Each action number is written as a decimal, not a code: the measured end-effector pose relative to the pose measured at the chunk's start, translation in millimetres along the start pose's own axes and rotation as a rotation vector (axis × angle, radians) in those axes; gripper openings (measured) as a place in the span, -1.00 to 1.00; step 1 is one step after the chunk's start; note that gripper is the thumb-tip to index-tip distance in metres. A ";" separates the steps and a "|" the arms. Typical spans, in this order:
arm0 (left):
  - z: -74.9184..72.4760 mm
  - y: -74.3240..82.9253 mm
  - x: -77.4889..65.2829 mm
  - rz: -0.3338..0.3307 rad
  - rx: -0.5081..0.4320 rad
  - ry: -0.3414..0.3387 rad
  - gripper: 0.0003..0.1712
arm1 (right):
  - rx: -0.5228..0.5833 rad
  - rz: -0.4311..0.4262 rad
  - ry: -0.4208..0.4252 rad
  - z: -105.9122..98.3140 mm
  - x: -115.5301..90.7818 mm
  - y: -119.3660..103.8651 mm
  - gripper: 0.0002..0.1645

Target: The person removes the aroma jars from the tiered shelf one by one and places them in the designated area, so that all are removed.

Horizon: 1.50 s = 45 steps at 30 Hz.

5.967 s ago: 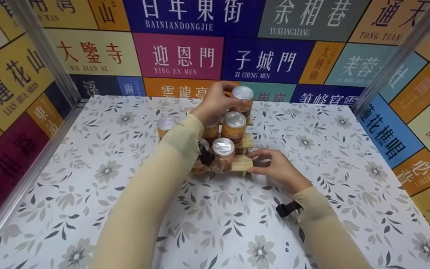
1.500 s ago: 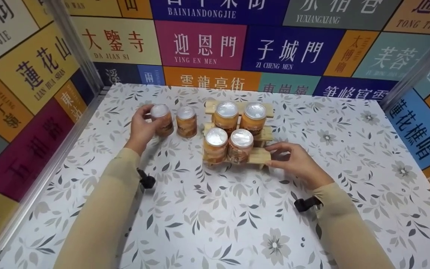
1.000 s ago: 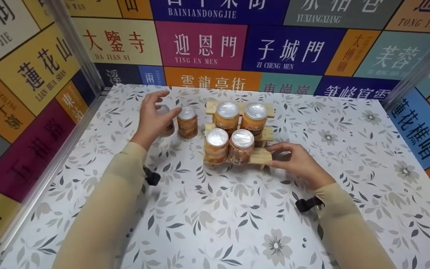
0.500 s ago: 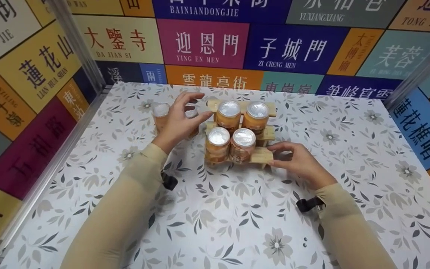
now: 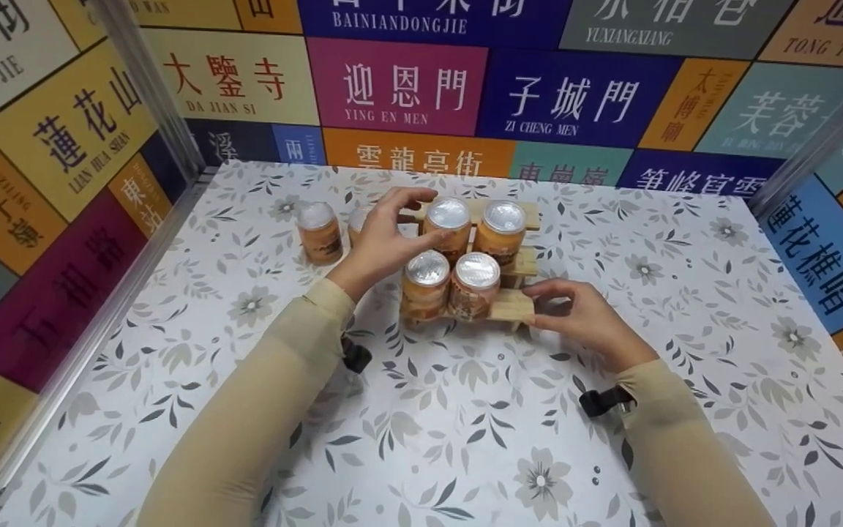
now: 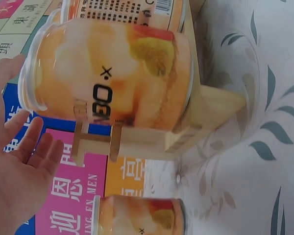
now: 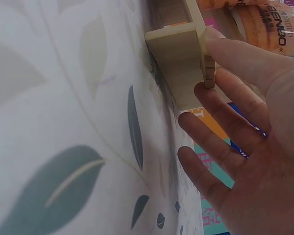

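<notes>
two hands on a little stepped stand of cans

so the left hand (image 5: 385, 238), just left of centre in the head view, has its thumb and fingers spread around the lid end of the rear left can (image 5: 449, 218). looks pretty loose, fingers well apart. can't tell if anything actually touches. the right hand (image 5: 579, 318), right of centre, is pinching the near step of the wooden stand (image 5: 511, 304) by its end. the right wrist view has the thumb on the board's top and fingertips along its edge.

the stand is mid-frame with four silver-topped orange cans on it, all upright. rear left can and rear right can (image 5: 500, 230) share the middle step, front left can (image 5: 425, 289) and front right can (image 5: 474, 291) the lowest.

further left there's a far left can (image 5: 321, 238) upright on the floral tablecloth (image 5: 451, 417), plus a half-hidden can (image 5: 358, 225) behind the left hand. beige sleeves (image 5: 246, 417) at the bottom, colourful sign wall (image 5: 575, 95) up top.
</notes>
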<state>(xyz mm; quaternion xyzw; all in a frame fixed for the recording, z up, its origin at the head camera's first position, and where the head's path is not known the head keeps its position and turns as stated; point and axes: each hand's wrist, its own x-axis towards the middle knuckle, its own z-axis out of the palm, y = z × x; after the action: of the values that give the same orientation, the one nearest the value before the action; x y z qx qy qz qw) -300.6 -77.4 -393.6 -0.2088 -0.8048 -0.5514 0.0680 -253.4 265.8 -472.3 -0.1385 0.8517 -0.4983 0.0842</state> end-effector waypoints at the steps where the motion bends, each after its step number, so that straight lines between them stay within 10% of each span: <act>1: 1.0 0.5 0.5 -0.004 0.002 -0.005 -0.29 | -0.001 0.002 0.000 -0.1 0.5 0.2 -0.45; 27: 13.7 -2.9 6.1 -0.126 -0.090 -0.030 -0.31 | 0.000 0.039 -0.010 1.0 -0.4 -2.3 -0.44; 45: 13.4 9.6 10.0 -0.154 -0.327 0.085 -0.32 | -0.007 0.084 -0.007 -1.3 -1.2 0.6 -0.42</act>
<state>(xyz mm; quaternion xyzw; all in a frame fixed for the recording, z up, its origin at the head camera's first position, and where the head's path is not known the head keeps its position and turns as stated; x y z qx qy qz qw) -304.0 -59.5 -387.1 -0.1312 -0.7144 -0.6869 0.0247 -252.7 267.6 -472.2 -0.1045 0.8584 -0.4907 0.1074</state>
